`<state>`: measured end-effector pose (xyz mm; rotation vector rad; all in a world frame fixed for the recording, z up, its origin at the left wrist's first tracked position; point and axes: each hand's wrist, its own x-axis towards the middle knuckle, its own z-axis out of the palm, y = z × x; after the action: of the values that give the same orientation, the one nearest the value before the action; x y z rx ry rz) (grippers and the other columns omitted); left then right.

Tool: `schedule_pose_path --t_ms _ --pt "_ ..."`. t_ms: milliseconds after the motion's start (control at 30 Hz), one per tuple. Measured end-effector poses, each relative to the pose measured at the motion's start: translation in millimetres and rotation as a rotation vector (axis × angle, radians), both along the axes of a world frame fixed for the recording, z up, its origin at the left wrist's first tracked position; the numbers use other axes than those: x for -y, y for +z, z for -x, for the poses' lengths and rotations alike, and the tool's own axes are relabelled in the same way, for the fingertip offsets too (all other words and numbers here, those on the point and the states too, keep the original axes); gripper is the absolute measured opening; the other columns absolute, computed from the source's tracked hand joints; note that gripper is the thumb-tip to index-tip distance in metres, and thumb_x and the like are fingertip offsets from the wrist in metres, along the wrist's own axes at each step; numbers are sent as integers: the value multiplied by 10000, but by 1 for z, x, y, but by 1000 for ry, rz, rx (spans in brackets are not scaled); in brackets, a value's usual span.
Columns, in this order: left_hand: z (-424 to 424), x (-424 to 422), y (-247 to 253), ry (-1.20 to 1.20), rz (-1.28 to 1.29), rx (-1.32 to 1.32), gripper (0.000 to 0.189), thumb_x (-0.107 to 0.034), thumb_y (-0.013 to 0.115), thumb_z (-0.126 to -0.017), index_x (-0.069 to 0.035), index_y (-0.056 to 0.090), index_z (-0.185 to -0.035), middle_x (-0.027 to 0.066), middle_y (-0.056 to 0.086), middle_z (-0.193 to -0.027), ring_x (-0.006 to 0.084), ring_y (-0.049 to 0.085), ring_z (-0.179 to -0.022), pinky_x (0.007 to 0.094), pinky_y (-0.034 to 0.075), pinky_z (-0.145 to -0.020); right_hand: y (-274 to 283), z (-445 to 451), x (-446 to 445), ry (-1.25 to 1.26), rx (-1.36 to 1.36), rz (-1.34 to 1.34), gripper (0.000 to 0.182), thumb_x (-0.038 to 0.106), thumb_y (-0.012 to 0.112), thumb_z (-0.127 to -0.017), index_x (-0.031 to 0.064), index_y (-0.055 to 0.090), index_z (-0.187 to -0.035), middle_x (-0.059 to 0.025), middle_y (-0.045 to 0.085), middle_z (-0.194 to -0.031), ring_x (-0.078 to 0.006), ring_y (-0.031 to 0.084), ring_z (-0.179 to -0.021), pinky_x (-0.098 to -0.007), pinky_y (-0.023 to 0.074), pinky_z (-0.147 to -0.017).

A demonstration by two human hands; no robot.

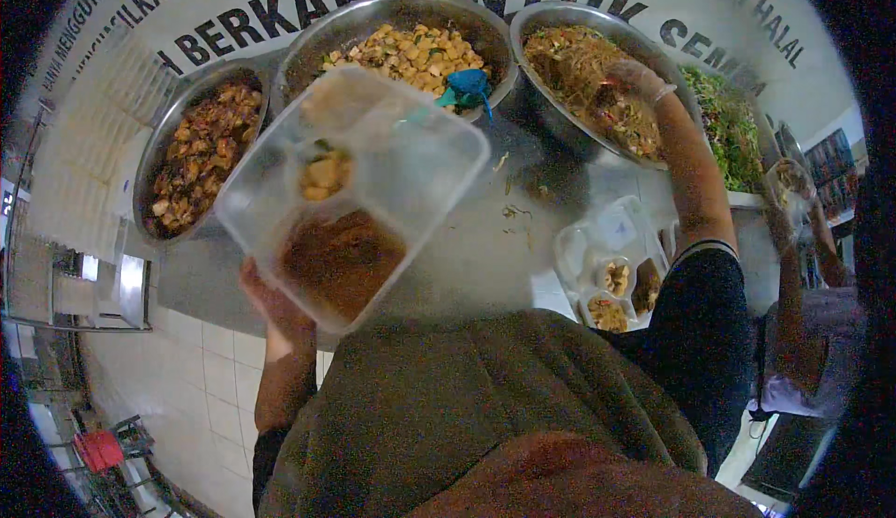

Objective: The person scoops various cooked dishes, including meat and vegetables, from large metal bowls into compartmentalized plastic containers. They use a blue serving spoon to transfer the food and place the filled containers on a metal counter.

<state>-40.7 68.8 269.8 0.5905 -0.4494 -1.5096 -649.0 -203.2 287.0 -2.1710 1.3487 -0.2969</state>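
My left hand (283,308) holds a clear plastic compartment tray (434,168) by its lower left edge, raised and tilted over the table. Brown food (343,259) fills one large compartment, and pale cubes (325,171) lie in a small round one. My right hand (633,80), in a clear plastic glove, reaches into a steel basin of fried noodles (574,63); its fingertips are partly hidden among the noodles, and whether they grip any cannot be told. Behind the raised tray stands a steel basin of cubed food (413,49) with a blue-green thing (467,87) at its edge.
A basin of dark saucy pieces (203,147) stands at the left. Shredded greens (728,126) lie at the right, near a co-worker's gloved hands (791,178). Filled trays (616,266) rest beside my right forearm. Food scraps (518,211) dot the steel table (483,252).
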Motion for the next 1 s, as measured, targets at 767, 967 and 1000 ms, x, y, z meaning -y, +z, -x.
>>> schedule_pose_path --t_ms 767,967,1000 --pt "132 57 0 -1131 23 -361 644 -489 362 -710 13 426 -1109 213 510 -1025 317 494 -951 417 358 -859 165 -146 -160 -255 165 115 324 122 508 -762 19 483 -1068 -106 529 -1033 -188 497 -954 -284 404 -817" --pt "131 48 -8 -1272 -19 -415 644 -499 392 -707 14 435 -1094 207 512 -1016 311 496 -946 419 360 -856 138 -229 -217 -191 67 30 346 52 500 -737 23 471 -1080 -101 452 -1133 -209 464 -1007 -303 367 -889" --pt "130 43 -4 -1271 -20 -404 645 -504 397 -704 14 440 -1088 205 514 -1013 311 498 -942 421 361 -854 142 -246 -224 -74 -278 126 340 36 503 -729 21 479 -1068 -107 450 -1133 -215 464 -1009 -305 364 -893"
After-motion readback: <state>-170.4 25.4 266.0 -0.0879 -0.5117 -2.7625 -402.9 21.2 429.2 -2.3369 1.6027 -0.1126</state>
